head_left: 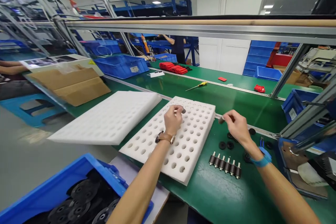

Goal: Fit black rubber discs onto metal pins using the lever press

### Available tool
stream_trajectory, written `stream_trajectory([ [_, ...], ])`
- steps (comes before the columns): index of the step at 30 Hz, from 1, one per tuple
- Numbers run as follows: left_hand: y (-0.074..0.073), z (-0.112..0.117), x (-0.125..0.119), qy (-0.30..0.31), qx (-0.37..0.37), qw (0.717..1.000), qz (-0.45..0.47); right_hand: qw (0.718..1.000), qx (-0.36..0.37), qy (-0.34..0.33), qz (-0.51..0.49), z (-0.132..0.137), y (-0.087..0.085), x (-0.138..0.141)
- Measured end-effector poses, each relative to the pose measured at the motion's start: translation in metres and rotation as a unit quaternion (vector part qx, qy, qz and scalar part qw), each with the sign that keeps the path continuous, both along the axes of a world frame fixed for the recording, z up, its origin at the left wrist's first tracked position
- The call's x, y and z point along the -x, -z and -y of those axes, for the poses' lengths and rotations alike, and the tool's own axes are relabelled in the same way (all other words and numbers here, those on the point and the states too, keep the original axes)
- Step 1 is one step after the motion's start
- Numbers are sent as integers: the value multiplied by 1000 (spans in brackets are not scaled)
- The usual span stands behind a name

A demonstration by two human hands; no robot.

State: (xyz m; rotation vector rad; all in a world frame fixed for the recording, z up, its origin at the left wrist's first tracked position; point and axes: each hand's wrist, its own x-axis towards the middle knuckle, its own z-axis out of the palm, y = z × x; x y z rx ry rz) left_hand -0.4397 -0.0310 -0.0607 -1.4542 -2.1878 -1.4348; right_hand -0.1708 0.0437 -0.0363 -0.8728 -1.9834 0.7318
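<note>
My left hand (173, 120) is pinched over the white foam tray (202, 140) with its rows of round holes. A small dark cylindrical part (183, 111) shows at its fingertips. To the right of the tray, my right hand (237, 126) pinches a similar dark grey part (221, 120) above the green table. Beneath and in front of this hand lie several black discs (222, 145). Nearer to me stands a row of dark cylinders with pale shafts (227, 165). Most of each held part is covered by the fingers.
A second white foam sheet (105, 117) lies left of the tray, beside an open cardboard box (69, 84). A blue bin of black wheels (86, 196) sits at lower left. A yellow screwdriver (202, 84) and red bundles (173, 67) lie farther back. At right stands a metal fixture (301, 168).
</note>
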Motion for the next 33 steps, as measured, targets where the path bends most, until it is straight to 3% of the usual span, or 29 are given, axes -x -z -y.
stream_trajectory([
  [2,-7,8,-34,78,61,995,-33,999,41,20,29,10,5,-55],
  [4,-8,17,-70,143,140,977,-70,993,89,29,68,21,20,-98],
  [7,2,28,-113,187,267,938,-116,978,164,23,130,40,57,-132],
  [10,15,29,-138,188,370,898,-144,958,220,23,184,56,93,-137],
  [12,19,26,-147,182,415,877,-158,948,235,23,213,64,108,-132],
  [15,16,25,-152,174,446,861,-170,948,206,23,241,66,109,-125],
  [18,3,28,-142,161,433,871,-169,955,147,24,256,59,93,-118],
  [22,-19,23,-98,88,372,910,-159,963,78,1,258,32,59,-88],
  [25,-28,3,-56,11,330,933,-144,969,27,-21,243,2,33,-36],
  [29,-26,-41,-23,-32,278,950,-136,970,-24,-25,240,-42,9,56],
  [33,-12,-82,-16,-15,244,958,-148,967,-38,-10,253,-75,12,124],
])
